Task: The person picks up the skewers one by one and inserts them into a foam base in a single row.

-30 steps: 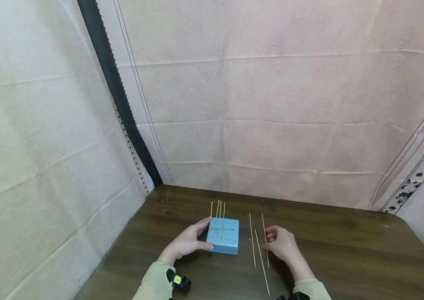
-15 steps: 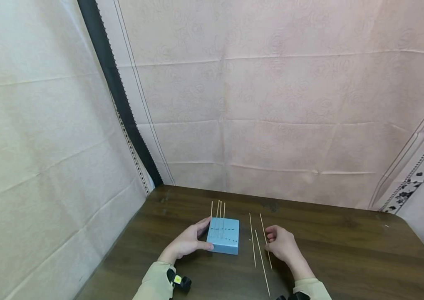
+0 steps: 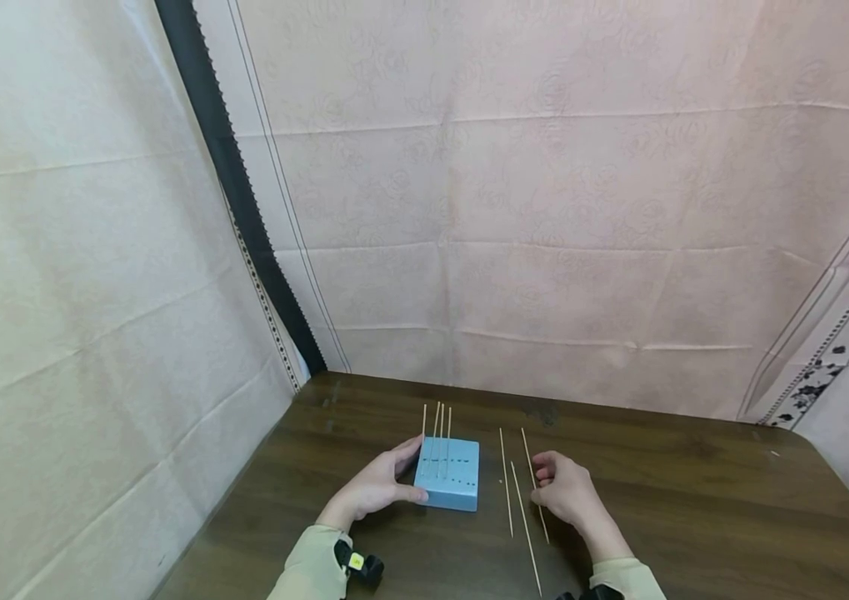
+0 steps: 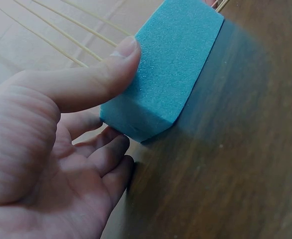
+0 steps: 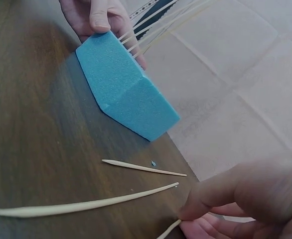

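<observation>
My left hand grips a light blue foam block at its left side, the thumb on the front face. Several thin bamboo skewers stand upright in the block's left part, and rows of small dark holes mark its top. To the right, my right hand pinches a bamboo skewer between thumb and finger, low over the table. In the right wrist view only a short piece of this skewer shows at the fingertips. Two more skewers lie between block and hand, a farther one and a nearer one.
The dark wooden table reaches back to a pale cloth hanging, with another cloth along the left. A tiny blue crumb lies near the loose skewers in the right wrist view.
The skewer at my right hand has turned slightly, its near end swinging right and its far end shifting a little left. My left hand and the block have stayed in place.
</observation>
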The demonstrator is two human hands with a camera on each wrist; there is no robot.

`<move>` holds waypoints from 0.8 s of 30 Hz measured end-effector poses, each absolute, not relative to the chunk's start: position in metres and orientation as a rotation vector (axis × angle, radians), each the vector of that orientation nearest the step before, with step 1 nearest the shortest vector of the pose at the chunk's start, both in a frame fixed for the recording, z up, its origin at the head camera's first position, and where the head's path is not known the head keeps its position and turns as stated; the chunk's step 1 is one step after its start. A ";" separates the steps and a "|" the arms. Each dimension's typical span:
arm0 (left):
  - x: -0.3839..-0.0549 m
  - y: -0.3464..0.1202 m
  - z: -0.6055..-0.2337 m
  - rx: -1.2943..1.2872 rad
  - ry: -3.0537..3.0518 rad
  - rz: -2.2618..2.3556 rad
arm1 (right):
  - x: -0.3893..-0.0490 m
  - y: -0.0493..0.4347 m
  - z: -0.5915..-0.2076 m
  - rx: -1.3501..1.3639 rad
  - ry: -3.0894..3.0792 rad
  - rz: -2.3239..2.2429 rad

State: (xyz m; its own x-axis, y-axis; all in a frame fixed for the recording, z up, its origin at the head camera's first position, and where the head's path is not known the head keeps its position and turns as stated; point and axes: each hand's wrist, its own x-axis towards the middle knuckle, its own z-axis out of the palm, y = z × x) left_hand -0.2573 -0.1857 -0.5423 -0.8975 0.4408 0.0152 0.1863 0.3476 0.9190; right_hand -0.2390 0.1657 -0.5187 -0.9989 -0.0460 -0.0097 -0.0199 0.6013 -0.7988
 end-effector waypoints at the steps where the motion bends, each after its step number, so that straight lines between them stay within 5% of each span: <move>1: -0.257 -0.186 -0.542 0.563 2.376 1.574 | -0.239 0.166 -0.519 -0.057 2.784 -1.393; 24: -0.256 -0.185 -0.541 0.560 2.386 1.563 | -0.241 0.171 -0.519 -0.044 2.733 -1.443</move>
